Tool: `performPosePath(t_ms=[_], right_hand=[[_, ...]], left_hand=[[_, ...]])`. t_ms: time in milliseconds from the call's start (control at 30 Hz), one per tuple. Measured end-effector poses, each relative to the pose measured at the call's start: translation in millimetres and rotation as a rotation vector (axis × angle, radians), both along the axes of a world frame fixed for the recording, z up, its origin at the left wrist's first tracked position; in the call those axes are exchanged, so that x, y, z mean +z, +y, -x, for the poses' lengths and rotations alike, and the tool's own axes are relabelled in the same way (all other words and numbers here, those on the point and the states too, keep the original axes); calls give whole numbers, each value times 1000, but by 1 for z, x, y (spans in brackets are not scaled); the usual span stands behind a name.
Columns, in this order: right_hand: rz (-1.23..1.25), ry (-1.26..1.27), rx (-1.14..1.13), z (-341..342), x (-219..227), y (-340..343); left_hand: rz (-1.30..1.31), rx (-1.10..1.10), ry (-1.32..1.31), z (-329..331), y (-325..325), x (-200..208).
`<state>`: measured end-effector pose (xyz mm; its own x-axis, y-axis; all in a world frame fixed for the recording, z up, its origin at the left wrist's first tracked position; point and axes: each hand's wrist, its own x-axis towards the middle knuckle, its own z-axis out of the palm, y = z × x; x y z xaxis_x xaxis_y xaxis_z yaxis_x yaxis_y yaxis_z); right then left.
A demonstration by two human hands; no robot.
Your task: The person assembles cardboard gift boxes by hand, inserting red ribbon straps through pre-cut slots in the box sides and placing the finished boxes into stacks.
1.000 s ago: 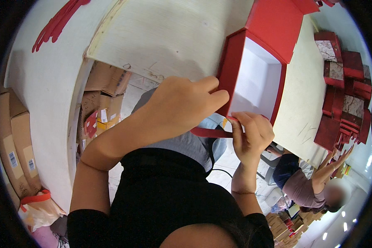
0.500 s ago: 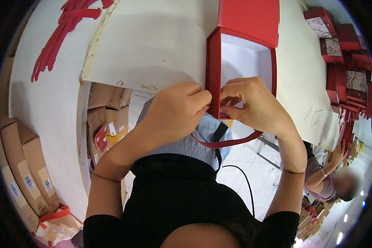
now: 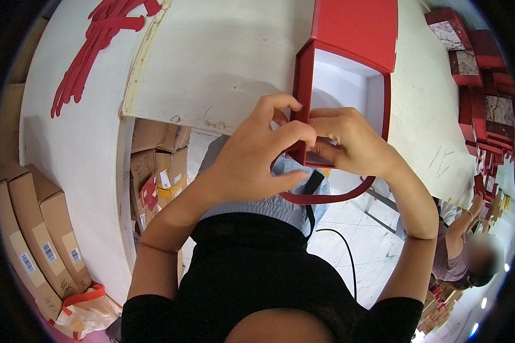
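Note:
A red box (image 3: 304, 77) with a white inside stands at the table's front edge, its red lid (image 3: 355, 28) folded back away from me. A dark red ribbon strap (image 3: 339, 199) hangs in a loop off the near side. My left hand (image 3: 263, 150) is at the box's left wall near the front corner, fingers spread and thumb stretched out, fingertips at the rim. Inside the front left corner, my right hand (image 3: 352, 140) has its fingers bent together; what they grip is hidden.
More red ribbon strips (image 3: 86, 54) lie at the far left of the white table (image 3: 212, 63). Brown cartons (image 3: 40, 240) stand at the left, others below the table. Stacked red boxes (image 3: 469, 103) line the right, where a co-worker (image 3: 455, 246) handles something red.
My left hand has opened from a pinch at the box's front corner, its fingers spreading and thumb stretching out. My right hand stays inside the corner. The whole view has shifted slightly.

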<state>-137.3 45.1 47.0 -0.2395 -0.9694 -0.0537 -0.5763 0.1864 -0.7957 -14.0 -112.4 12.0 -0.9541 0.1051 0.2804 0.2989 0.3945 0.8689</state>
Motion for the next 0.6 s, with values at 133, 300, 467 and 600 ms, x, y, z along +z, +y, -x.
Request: performPosePath(t_ms=[133, 300, 467, 600], right_hand=[[80, 34, 19, 1, -6, 0], [32, -57, -3, 0, -4, 1], [15, -80, 19, 2, -5, 2], [40, -122, 27, 4, -7, 2]], left_hand=[[-19, -1, -51, 2, 3, 1], [-103, 28, -56, 1, 5, -4], [-93, 34, -66, 2, 6, -3], [-82, 19, -59, 3, 5, -2]])
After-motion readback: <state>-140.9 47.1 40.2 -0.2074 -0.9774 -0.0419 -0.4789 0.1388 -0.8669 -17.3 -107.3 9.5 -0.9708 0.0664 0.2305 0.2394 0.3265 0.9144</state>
